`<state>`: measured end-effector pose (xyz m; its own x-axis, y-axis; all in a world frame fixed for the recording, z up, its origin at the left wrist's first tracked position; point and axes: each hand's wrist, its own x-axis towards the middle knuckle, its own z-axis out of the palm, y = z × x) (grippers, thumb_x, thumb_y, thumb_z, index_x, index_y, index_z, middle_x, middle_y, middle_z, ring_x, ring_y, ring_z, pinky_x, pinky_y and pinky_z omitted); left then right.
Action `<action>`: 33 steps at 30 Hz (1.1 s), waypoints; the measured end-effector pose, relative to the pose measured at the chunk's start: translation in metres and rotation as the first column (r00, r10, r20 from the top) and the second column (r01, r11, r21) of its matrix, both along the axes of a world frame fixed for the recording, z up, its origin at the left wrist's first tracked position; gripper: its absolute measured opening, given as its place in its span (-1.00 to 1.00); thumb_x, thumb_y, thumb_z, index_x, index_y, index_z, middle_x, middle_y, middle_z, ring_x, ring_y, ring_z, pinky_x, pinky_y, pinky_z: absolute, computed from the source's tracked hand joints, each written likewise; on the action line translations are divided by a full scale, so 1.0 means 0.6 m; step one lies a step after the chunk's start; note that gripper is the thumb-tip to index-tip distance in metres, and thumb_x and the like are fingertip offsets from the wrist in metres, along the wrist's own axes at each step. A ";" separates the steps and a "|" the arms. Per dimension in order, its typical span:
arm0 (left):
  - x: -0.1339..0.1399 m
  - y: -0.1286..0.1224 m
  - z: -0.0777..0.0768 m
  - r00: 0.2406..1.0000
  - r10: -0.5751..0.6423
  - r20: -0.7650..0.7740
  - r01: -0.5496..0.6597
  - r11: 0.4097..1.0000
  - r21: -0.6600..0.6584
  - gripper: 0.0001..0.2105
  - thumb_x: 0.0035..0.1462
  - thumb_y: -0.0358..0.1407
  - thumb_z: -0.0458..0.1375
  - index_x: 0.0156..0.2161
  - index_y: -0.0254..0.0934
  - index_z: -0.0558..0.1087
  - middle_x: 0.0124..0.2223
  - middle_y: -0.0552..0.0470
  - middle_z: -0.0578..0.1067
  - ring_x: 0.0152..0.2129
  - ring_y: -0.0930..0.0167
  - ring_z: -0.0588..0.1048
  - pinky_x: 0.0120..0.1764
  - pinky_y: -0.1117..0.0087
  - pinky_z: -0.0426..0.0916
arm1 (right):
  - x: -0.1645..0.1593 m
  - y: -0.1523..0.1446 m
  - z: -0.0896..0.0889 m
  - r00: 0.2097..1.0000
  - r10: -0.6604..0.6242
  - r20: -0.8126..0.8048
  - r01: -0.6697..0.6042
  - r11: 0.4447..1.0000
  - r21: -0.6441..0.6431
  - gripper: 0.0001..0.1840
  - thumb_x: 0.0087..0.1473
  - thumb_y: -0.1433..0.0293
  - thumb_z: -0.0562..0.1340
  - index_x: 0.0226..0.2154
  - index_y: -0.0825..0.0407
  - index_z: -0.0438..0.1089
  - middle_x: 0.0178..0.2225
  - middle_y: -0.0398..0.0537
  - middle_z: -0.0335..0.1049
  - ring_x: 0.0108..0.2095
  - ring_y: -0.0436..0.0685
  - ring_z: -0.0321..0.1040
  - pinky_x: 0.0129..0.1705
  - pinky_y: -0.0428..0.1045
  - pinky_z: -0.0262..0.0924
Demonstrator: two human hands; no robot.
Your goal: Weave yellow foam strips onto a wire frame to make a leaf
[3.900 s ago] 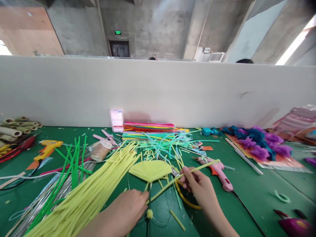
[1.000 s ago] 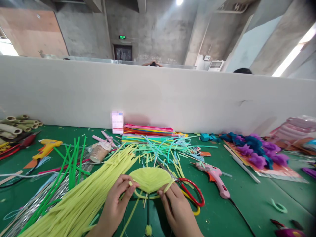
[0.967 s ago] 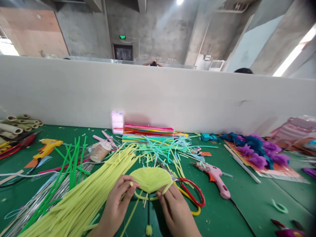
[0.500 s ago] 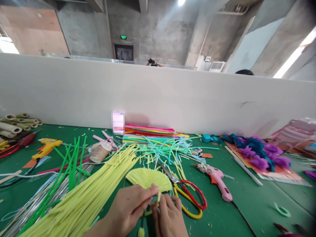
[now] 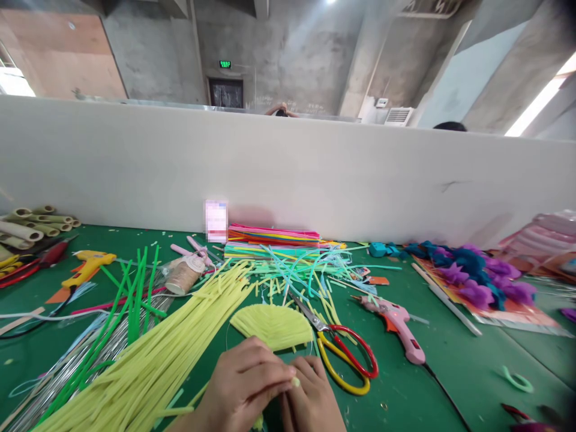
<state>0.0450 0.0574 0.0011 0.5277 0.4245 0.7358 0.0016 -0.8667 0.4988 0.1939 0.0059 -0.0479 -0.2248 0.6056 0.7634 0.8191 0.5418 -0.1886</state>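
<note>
My left hand (image 5: 249, 384) and my right hand (image 5: 311, 396) meet at the bottom middle, both with fingers closed. A short pale-yellow pipe cleaner (image 5: 295, 381) is pinched between them; only its tip pokes out, and the fingers cover the rest. Just beyond my hands lies a yellow-green fan (image 5: 270, 326) made of pipe cleaners side by side, flat on the green table (image 5: 443, 384). To the right of my right hand are scissors (image 5: 348, 357) with one red and one yellow handle, blades pointing away. A bundle of yellow pipe cleaners (image 5: 157, 354) stretches past my left hand.
A pink glue gun (image 5: 400, 327) lies at right, a yellow one (image 5: 87, 267) at far left. Behind the fan sit stacked coloured pipe cleaners (image 5: 272, 237) and a twine spool (image 5: 184, 275). Purple and teal fuzzy pieces (image 5: 479, 276) rest at right. A white partition (image 5: 288, 168) closes the back.
My left hand has rolled over toward my right hand, and the fingers have drawn together. The pipe cleaner piece that stood up between them now shows only its tip.
</note>
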 end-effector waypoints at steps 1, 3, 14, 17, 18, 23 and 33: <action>0.000 0.000 0.001 1.000 0.005 0.002 -0.005 1.000 0.014 -0.81 0.10 -0.50 0.20 -0.16 -0.30 0.49 -0.36 -0.01 0.53 -0.41 0.45 0.44 -0.32 0.47 0.37 | -0.001 0.000 0.000 1.000 -0.003 0.002 0.003 1.000 0.008 -0.78 0.12 0.57 -0.01 -0.50 0.04 0.17 -0.60 -0.14 0.29 -0.55 0.04 0.14 -0.38 -0.02 -0.07; -0.002 0.000 0.003 0.999 0.032 0.007 -0.032 0.999 0.016 -0.81 0.10 -0.49 0.20 -0.15 -0.30 0.49 -0.35 -0.02 0.52 -0.42 0.45 0.44 -0.33 0.47 0.37 | -0.002 0.000 0.001 1.000 -0.009 0.012 0.008 1.000 0.010 -0.77 0.13 0.57 -0.01 -0.49 0.03 0.17 -0.60 -0.15 0.29 -0.56 0.04 0.15 -0.38 -0.02 -0.05; -0.011 -0.005 0.016 0.999 0.050 0.006 -0.050 0.980 0.193 -0.67 0.10 -0.51 0.17 -0.01 -0.26 0.45 -0.33 -0.05 0.56 -0.43 0.43 0.43 -0.34 0.42 0.38 | -0.003 0.000 0.006 1.000 0.019 0.013 -0.020 0.999 0.028 -0.80 0.05 0.61 0.02 -0.46 0.02 0.19 -0.60 -0.16 0.32 -0.55 0.04 0.17 -0.36 0.00 0.02; -0.011 -0.004 0.015 0.998 0.059 0.003 -0.059 0.973 0.223 -0.67 0.11 -0.50 0.17 0.00 -0.26 0.45 -0.33 -0.05 0.57 -0.41 0.42 0.45 -0.32 0.41 0.42 | -0.003 0.000 0.005 1.000 0.017 0.019 -0.018 0.999 0.032 -0.80 0.04 0.61 0.02 -0.46 0.03 0.21 -0.59 -0.16 0.32 -0.54 0.04 0.16 -0.34 0.00 0.02; -0.011 -0.003 0.014 0.998 0.059 0.001 -0.058 0.971 0.233 -0.67 0.11 -0.50 0.17 0.01 -0.26 0.45 -0.32 -0.04 0.57 -0.40 0.42 0.45 -0.32 0.41 0.43 | -0.002 0.000 0.005 1.000 0.012 0.024 -0.013 0.999 0.035 -0.80 0.04 0.62 0.01 -0.47 0.03 0.21 -0.59 -0.15 0.32 -0.54 0.04 0.16 -0.33 0.00 0.02; -0.014 -0.001 0.017 0.997 0.075 -0.020 -0.066 0.956 0.286 -0.66 0.12 -0.48 0.17 0.03 -0.26 0.43 -0.28 -0.03 0.59 -0.35 0.39 0.48 -0.31 0.41 0.46 | 0.000 0.001 0.002 0.998 -0.006 0.062 0.002 0.998 0.069 -0.79 0.04 0.60 0.01 -0.50 0.04 0.21 -0.61 -0.13 0.31 -0.54 0.04 0.16 -0.33 0.01 0.04; -0.013 0.000 0.016 0.995 0.091 -0.036 -0.076 0.950 0.303 -0.69 0.13 -0.44 0.17 0.01 -0.25 0.45 -0.21 -0.05 0.60 -0.30 0.38 0.52 -0.29 0.42 0.48 | -0.002 0.001 -0.003 0.999 0.002 0.042 -0.004 0.998 0.060 -0.79 0.05 0.60 0.00 -0.47 0.02 0.23 -0.59 -0.13 0.36 -0.53 0.06 0.23 -0.32 0.03 0.06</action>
